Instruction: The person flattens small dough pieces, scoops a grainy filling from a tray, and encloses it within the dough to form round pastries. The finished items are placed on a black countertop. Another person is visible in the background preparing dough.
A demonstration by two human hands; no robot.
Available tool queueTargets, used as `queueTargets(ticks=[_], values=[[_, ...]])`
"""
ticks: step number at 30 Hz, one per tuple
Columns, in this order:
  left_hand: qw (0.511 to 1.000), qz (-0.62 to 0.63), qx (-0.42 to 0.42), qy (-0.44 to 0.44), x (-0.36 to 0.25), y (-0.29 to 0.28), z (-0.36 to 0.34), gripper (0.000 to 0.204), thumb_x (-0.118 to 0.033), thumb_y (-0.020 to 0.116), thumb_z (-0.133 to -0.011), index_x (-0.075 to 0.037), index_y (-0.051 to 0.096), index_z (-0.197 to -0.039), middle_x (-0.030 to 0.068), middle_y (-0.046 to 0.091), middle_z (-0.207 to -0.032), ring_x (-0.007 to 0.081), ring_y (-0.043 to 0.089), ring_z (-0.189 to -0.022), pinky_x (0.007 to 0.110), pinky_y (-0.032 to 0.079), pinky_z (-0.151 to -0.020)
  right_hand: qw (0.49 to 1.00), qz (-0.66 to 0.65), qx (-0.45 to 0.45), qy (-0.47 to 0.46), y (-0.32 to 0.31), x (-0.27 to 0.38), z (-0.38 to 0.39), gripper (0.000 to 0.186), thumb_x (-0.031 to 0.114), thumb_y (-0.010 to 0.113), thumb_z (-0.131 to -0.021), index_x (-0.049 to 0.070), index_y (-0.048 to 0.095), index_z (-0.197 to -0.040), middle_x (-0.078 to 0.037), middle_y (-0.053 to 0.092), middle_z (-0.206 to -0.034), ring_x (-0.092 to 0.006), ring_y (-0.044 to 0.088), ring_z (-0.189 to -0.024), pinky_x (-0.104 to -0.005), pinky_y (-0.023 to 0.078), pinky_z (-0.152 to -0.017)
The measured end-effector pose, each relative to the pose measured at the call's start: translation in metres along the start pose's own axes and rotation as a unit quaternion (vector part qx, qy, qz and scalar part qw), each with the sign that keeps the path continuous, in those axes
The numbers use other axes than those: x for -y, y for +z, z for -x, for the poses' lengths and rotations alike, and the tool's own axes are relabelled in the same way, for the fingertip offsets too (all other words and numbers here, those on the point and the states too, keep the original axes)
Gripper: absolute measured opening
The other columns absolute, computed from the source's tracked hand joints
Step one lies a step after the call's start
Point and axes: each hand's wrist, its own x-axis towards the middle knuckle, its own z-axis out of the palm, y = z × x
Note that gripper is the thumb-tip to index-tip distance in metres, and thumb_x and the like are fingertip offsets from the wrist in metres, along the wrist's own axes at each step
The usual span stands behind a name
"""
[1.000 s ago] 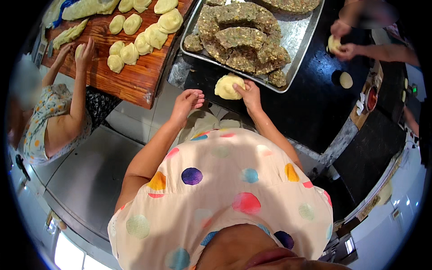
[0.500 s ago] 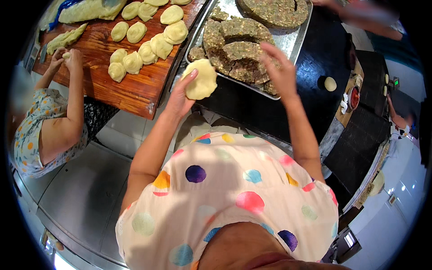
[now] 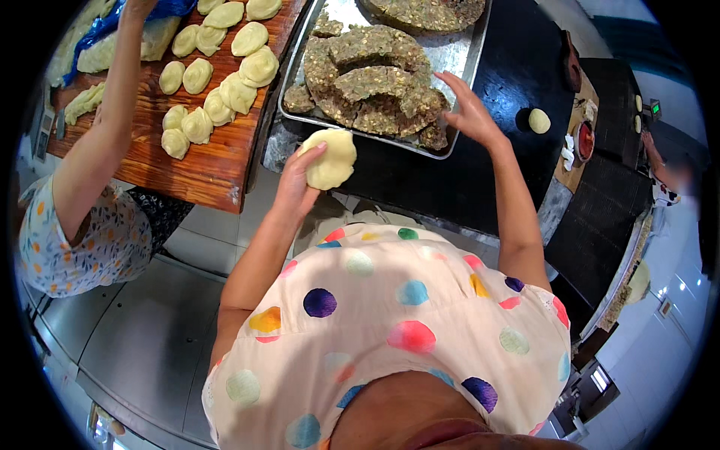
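A flattened round of pale dough (image 3: 334, 160) rests in my left hand (image 3: 294, 185), with the thumb laid over its edge and the fingers beneath. My right hand (image 3: 478, 118) is at the right side of a coarse, speckled brown-green filling (image 3: 379, 79), which sits in thick curved chunks. Its fingers are stretched and apart from the thumb, the tips at or just beside the filling; whether they touch it is hard to tell. Nothing shows between them. A metal tray (image 3: 472, 46) holds the filling, and the dough is just in front of its near edge.
Several dough pieces (image 3: 197, 125) lie on a wooden table (image 3: 214, 161) at the left. A co-worker's arm (image 3: 112, 135) reaches over that table toward dough under blue plastic (image 3: 88, 41). On the black surface (image 3: 517, 90) to the right sits one dough round (image 3: 538, 121); beyond is a red-filled bowl (image 3: 585, 141).
My right hand has come closer to the filling's right side. My left hand still holds the dough. The co-worker's arm has gone from low at the table to reaching far across it.
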Motion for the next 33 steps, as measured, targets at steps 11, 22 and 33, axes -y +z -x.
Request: queueTargets(ticks=[11,22,33], values=[[0.998,-0.042,0.03,-0.021,0.035,0.045,-0.003,0.04,-0.017,0.063,-0.091,0.001,0.053,-0.124,0.0123,0.062,-0.116,0.0227,0.063,-0.107,0.036,0.051,-0.093,0.978,0.146,0.071,-0.13,0.007,-0.005,-0.119,0.078,0.008,0.074,-0.074,0.019,0.039,-0.143,-0.012,0.049,-0.135,-0.0313,0.047,-0.124,-0.0404,0.044,-0.102],[0.994,0.067,0.082,0.017,0.028,0.088,-0.026,0.045,-0.017,0.06,-0.092,0.002,0.046,-0.131,0.0135,0.056,-0.127,0.0253,0.056,-0.118,0.042,0.045,-0.103,0.983,-0.131,-0.113,-0.056,-0.004,-0.005,-0.066,0.063,0.014,0.08,-0.072,0.013,0.054,-0.129,-0.005,0.059,-0.12,-0.0191,0.058,-0.109,-0.0332,0.051,-0.088],[0.978,0.085,0.19,0.004,0.024,0.18,-0.076,0.044,-0.031,0.065,-0.092,-0.006,0.051,-0.126,0.0121,0.058,-0.121,0.0254,0.056,-0.116,0.046,0.048,-0.099,0.963,-0.079,-0.214,-0.143,-0.029,0.067,0.023,0.069,0.024,0.081,-0.068,0.018,0.054,-0.132,-0.013,0.041,-0.148,-0.0307,0.039,-0.136,-0.0514,0.02,-0.116]])
